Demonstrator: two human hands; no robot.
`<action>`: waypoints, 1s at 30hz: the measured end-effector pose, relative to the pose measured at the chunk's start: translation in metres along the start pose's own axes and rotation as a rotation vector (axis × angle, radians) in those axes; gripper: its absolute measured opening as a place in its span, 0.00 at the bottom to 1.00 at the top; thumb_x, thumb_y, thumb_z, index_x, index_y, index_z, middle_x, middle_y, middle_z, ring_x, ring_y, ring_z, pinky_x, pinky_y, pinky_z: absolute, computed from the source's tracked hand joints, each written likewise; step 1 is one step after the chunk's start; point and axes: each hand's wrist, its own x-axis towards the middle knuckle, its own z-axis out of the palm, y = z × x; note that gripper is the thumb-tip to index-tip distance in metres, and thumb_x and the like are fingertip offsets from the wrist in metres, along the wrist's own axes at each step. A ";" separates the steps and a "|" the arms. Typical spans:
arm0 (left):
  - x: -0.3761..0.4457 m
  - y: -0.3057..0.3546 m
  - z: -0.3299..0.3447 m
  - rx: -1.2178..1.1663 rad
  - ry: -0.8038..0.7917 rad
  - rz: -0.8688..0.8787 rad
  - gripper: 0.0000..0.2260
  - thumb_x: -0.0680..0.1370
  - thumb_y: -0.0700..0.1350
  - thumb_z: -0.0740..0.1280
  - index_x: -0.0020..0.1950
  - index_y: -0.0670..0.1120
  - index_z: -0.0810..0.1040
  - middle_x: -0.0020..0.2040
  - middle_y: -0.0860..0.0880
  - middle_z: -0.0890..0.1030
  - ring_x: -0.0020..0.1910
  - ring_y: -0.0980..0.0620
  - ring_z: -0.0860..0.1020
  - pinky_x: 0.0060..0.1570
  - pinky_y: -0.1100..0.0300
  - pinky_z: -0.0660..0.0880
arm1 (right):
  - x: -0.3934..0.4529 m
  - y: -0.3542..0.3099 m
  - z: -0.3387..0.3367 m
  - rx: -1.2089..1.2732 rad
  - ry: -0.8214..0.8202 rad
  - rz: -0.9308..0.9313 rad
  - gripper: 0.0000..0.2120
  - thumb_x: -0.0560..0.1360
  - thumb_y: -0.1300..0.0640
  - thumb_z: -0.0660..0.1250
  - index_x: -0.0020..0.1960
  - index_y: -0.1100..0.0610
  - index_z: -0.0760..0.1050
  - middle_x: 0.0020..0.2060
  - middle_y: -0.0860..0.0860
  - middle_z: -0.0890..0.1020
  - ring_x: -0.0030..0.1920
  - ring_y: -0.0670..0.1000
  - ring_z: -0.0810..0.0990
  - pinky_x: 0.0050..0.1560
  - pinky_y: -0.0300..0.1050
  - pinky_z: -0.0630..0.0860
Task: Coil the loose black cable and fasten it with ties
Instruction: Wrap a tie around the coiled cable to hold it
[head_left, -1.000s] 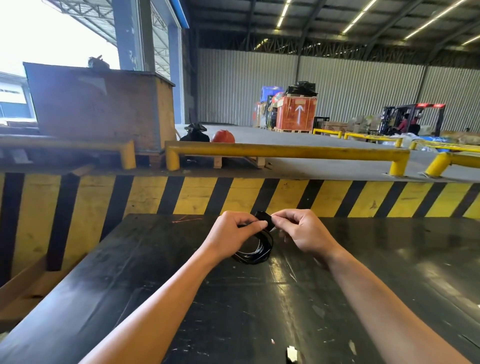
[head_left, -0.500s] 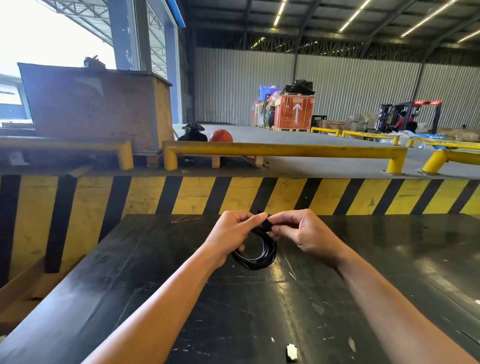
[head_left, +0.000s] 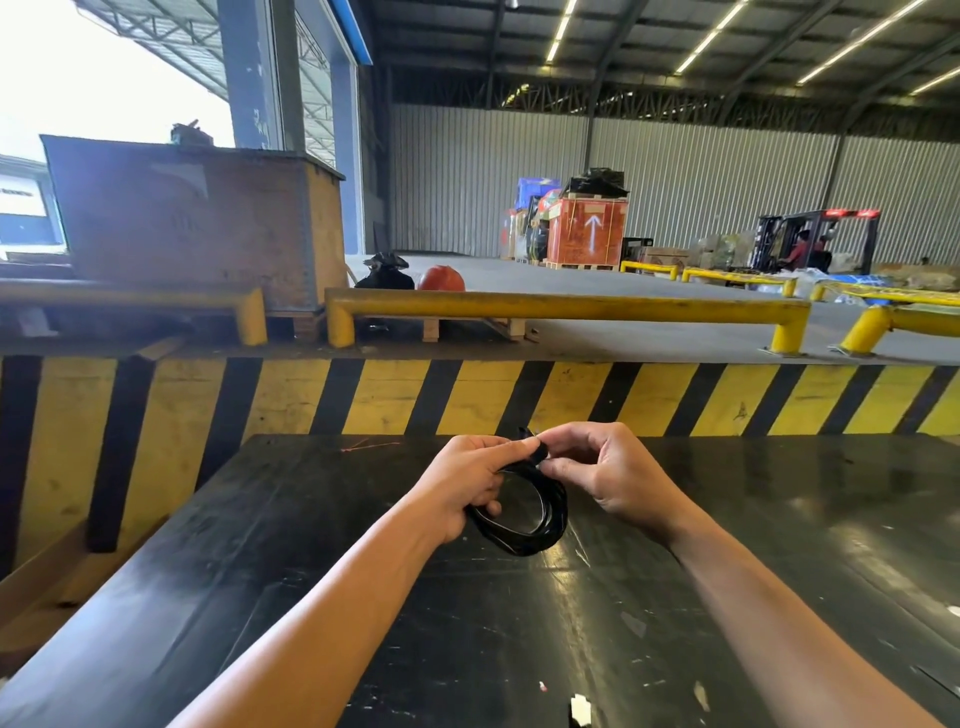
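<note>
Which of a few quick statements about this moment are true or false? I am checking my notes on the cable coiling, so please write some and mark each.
1. The black cable is gathered into a coil. True.
2. The coil lies flat on the black table with no hand on it. False: the left hand holds it and the right hand pinches its top.
3. Both hands meet at the top of the coil. True.
4. A white cable tie is clearly cinched around the coil. False: only something small and black shows at the pinch.
5. A yellow guard rail runs behind the striped barrier. True.
</note>
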 end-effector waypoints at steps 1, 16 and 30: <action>0.000 0.000 0.001 -0.002 0.000 0.000 0.12 0.71 0.52 0.73 0.46 0.43 0.84 0.23 0.54 0.71 0.19 0.58 0.62 0.21 0.64 0.64 | 0.000 0.000 0.001 -0.008 0.013 -0.006 0.11 0.74 0.66 0.69 0.55 0.58 0.81 0.46 0.52 0.86 0.48 0.48 0.84 0.49 0.39 0.80; 0.004 0.007 0.011 -0.014 -0.015 0.003 0.14 0.73 0.52 0.71 0.49 0.41 0.83 0.23 0.53 0.70 0.19 0.58 0.62 0.22 0.63 0.65 | -0.002 0.001 -0.004 -0.075 0.163 -0.049 0.08 0.76 0.64 0.66 0.51 0.56 0.83 0.41 0.48 0.85 0.42 0.43 0.83 0.43 0.35 0.79; 0.008 0.026 0.030 0.423 -0.030 0.286 0.15 0.76 0.56 0.66 0.38 0.48 0.84 0.22 0.54 0.71 0.24 0.54 0.67 0.24 0.62 0.65 | 0.002 -0.008 -0.019 -0.466 0.205 -0.131 0.05 0.76 0.60 0.67 0.47 0.58 0.81 0.41 0.50 0.82 0.40 0.42 0.79 0.39 0.27 0.72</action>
